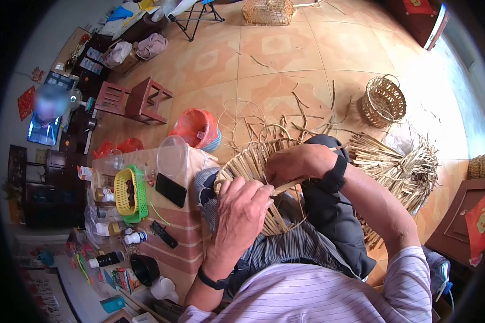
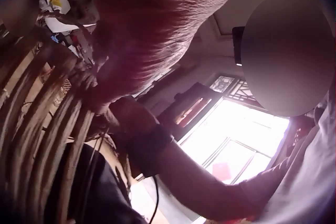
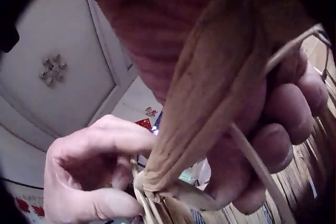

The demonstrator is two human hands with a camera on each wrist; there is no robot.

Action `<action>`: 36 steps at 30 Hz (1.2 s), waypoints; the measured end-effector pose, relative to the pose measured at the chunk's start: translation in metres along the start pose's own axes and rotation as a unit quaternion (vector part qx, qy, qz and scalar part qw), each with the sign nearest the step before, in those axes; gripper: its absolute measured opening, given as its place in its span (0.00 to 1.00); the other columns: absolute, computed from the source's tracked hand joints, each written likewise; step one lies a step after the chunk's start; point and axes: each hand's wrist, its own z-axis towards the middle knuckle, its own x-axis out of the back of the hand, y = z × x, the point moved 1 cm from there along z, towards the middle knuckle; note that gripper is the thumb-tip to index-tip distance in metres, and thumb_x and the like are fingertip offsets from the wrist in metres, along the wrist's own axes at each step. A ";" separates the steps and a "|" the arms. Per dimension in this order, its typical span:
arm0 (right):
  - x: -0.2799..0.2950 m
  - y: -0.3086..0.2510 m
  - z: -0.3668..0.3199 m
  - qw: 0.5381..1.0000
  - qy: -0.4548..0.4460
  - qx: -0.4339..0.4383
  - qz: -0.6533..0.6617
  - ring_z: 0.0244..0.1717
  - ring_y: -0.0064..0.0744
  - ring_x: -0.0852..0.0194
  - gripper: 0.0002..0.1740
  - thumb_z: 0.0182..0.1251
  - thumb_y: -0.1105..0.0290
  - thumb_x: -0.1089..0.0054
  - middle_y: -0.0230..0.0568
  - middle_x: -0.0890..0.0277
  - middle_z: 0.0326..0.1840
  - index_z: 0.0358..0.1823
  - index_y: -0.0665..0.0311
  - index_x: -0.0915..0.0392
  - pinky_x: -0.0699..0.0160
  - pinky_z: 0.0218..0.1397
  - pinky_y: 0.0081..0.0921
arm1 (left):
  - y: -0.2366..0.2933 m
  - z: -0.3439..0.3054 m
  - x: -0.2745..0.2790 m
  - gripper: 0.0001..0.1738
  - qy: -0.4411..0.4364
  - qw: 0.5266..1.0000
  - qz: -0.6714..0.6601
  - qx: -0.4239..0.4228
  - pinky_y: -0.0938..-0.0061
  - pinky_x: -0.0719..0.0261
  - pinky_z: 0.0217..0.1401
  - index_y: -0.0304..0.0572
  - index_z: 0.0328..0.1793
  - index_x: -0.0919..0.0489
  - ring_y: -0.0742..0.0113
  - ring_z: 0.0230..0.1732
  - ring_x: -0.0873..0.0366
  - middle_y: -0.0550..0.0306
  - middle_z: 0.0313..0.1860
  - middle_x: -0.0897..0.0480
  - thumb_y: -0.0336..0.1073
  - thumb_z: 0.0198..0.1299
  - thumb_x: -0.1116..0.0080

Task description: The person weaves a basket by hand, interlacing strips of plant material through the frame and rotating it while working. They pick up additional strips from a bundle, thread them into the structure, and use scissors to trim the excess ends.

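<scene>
A half-woven basket [image 1: 248,162] of pale dried strips lies in the person's lap, its splints running like ribs. The left hand [image 1: 241,211] pinches the basket's rim between thumb and fingers. Close beside it, the right hand [image 1: 300,163] grips a strip at the rim, fingers curled inward. In the right wrist view this broad, creased dried strip [image 3: 197,98] runs down from the right palm to a fold at the rim, next to the left thumb. A thin splint [image 3: 257,166] crosses behind the right fingers. The left wrist view shows the basket's curved ribs [image 2: 44,124] close up.
To the right lie a bundle of dried stalks [image 1: 396,172] and a finished basket [image 1: 385,101]. At left, a cloth-covered table [image 1: 183,231] carries a phone [image 1: 171,190], green and yellow baskets [image 1: 140,194] and bottles. Beyond it stand a red-lined bin [image 1: 195,129] and a stool [image 1: 148,99].
</scene>
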 end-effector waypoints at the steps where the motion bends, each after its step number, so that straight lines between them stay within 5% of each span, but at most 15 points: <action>1: 0.004 -0.005 -0.003 0.998 -0.033 -0.049 0.000 0.39 0.50 0.12 0.24 0.70 0.53 0.32 0.56 0.09 0.39 0.48 0.72 0.09 0.17 0.44 0.50 | -0.001 -0.001 0.001 0.21 -0.003 1.000 0.007 -0.009 0.56 0.25 0.60 0.41 0.58 0.10 0.54 0.51 0.19 0.58 0.48 0.13 0.32 0.58 0.20; 4: -0.009 0.017 0.017 1.000 -0.021 0.017 -0.013 0.32 0.44 0.18 0.24 0.67 0.55 0.31 0.53 0.12 0.31 0.44 0.75 0.11 0.20 0.39 0.49 | 0.000 -0.002 -0.001 0.20 0.005 1.000 0.016 -0.022 0.56 0.26 0.59 0.40 0.59 0.10 0.55 0.51 0.19 0.58 0.45 0.14 0.32 0.60 0.21; 7: -0.003 0.012 0.019 0.995 -0.096 -0.018 -0.025 0.33 0.42 0.18 0.24 0.66 0.56 0.32 0.54 0.12 0.32 0.43 0.76 0.11 0.21 0.39 0.48 | 0.003 0.000 -0.004 0.19 0.025 0.999 0.004 -0.028 0.53 0.27 0.59 0.41 0.54 0.09 0.54 0.50 0.19 0.58 0.44 0.13 0.32 0.55 0.20; 10: -0.016 0.026 0.022 0.999 -0.028 -0.018 -0.003 0.33 0.49 0.17 0.24 0.65 0.56 0.32 0.58 0.10 0.34 0.42 0.78 0.12 0.21 0.39 0.50 | 0.001 0.005 -0.004 0.18 0.010 0.999 0.008 -0.037 0.51 0.26 0.62 0.41 0.51 0.09 0.52 0.51 0.18 0.56 0.44 0.12 0.30 0.53 0.19; 14: -0.018 0.026 -0.004 0.968 0.220 0.045 -0.113 0.37 0.54 0.16 0.17 0.63 0.61 0.30 0.51 0.12 0.37 0.38 0.71 0.12 0.18 0.42 0.51 | -0.011 0.011 -0.013 0.17 0.033 0.997 -0.051 -0.057 0.50 0.26 0.69 0.40 0.50 0.11 0.49 0.57 0.16 0.51 0.44 0.12 0.29 0.52 0.20; 17: -0.010 -0.012 -0.023 0.853 0.467 0.077 -0.218 0.42 0.53 0.15 0.10 0.58 0.66 0.25 0.44 0.19 0.38 0.36 0.62 0.15 0.14 0.44 0.49 | -0.019 0.008 -0.024 0.08 0.008 0.997 -0.072 -0.034 0.48 0.26 0.73 0.39 0.46 0.11 0.46 0.57 0.15 0.46 0.45 0.12 0.28 0.61 0.29; 20: -0.035 -0.073 -0.073 0.833 0.545 0.003 -0.098 0.40 0.55 0.17 0.10 0.67 0.69 0.24 0.45 0.21 0.38 0.40 0.63 0.18 0.16 0.42 0.48 | -0.024 0.006 -0.039 0.08 0.027 0.996 -0.079 -0.043 0.47 0.23 0.67 0.38 0.41 0.13 0.44 0.48 0.16 0.46 0.35 0.16 0.24 0.55 0.35; 26: -0.129 -0.079 -0.065 0.831 0.553 -0.057 0.015 0.43 0.57 0.19 0.15 0.58 0.75 0.19 0.46 0.18 0.41 0.43 0.64 0.18 0.19 0.46 0.49 | -0.019 0.005 -0.058 0.03 0.061 0.996 -0.071 -0.007 0.51 0.26 0.67 0.42 0.32 0.20 0.44 0.42 0.17 0.47 0.29 0.19 0.29 0.60 0.39; 31: -0.122 -0.076 -0.065 0.854 0.518 -0.029 -0.038 0.43 0.62 0.24 0.13 0.62 0.73 0.23 0.52 0.23 0.34 0.33 0.68 0.23 0.22 0.48 0.52 | -0.019 0.000 -0.051 0.02 0.068 0.993 -0.085 -0.040 0.50 0.27 0.72 0.40 0.34 0.21 0.47 0.46 0.19 0.47 0.31 0.20 0.28 0.57 0.37; 36: -0.121 -0.094 -0.076 0.877 0.478 0.011 -0.059 0.40 0.62 0.23 0.11 0.66 0.76 0.27 0.52 0.24 0.32 0.34 0.67 0.24 0.22 0.45 0.53 | -0.028 -0.010 -0.041 0.03 0.086 0.987 -0.102 -0.095 0.46 0.28 0.79 0.40 0.34 0.21 0.47 0.47 0.19 0.48 0.31 0.21 0.29 0.59 0.37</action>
